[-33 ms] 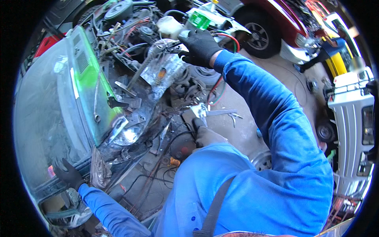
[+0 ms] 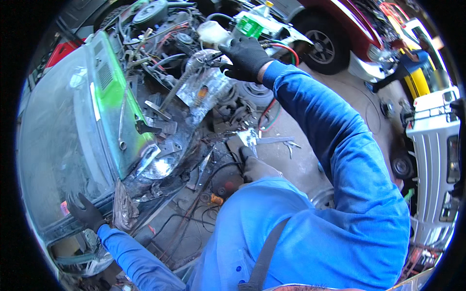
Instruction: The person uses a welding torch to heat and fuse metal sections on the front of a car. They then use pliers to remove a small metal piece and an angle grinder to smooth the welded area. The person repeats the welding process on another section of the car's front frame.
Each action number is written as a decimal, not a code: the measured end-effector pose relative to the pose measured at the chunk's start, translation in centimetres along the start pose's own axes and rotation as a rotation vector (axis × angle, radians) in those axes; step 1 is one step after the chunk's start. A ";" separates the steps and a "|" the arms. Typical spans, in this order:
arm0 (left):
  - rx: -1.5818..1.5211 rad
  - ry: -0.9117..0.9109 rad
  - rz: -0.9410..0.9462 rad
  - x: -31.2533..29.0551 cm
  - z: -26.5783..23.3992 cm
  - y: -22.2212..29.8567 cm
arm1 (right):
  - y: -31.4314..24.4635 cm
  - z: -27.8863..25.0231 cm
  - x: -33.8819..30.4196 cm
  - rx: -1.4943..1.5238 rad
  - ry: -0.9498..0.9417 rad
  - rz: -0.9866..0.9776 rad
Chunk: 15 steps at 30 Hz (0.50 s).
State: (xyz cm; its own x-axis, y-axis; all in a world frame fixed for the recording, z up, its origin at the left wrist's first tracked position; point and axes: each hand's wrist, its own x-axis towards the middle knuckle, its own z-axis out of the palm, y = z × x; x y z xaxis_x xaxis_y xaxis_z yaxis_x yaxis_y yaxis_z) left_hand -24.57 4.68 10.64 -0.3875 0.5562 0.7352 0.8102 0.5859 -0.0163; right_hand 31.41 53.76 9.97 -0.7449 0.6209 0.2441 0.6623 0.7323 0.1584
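My left hand, in a dark glove, rests with its fingers spread on the lower edge of a dusty windshield. A crumpled grey rag hangs beside it. My right hand, gloved too, reaches out over the stripped front of the vehicle. Its fingers are curled beside a dark metallic piece at the end of a silvery body panel; what they grip is hidden. Just beyond that hand are a green-labelled clear bottle and a whitish plastic reservoir.
Exposed engine parts and wiring fill the far left, next to a green cowl panel. Cables and scrap lie around my shoe. Red hose runs near a wheel. Another person stands far right, beyond a white vehicle.
The view has shifted slightly, so the surroundings sit a little farther right. My right hand has moved slightly left relative to the bottle; my left hand stays on the windshield edge.
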 end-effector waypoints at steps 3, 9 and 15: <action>0.107 -0.029 -0.025 -0.5 -0.2 -0.2 | 0.4 2.8 3.0 -0.007 0.115 -0.190; 0.015 -0.223 -0.104 0.0 -1.3 0.1 | 0.7 5.4 4.3 0.024 -0.060 -0.211; -0.364 -0.130 -0.218 0.9 -7.0 6.8 | 0.6 4.1 3.2 -0.012 -0.001 -0.286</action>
State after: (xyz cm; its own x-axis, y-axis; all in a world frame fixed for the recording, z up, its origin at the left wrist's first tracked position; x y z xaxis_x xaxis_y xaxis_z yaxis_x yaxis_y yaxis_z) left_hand -16.34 5.07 15.94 -0.5999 0.5257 0.6031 0.7963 0.4651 0.3867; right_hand 29.08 57.30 6.89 -0.9018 0.3897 0.1868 0.4259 0.8744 0.2322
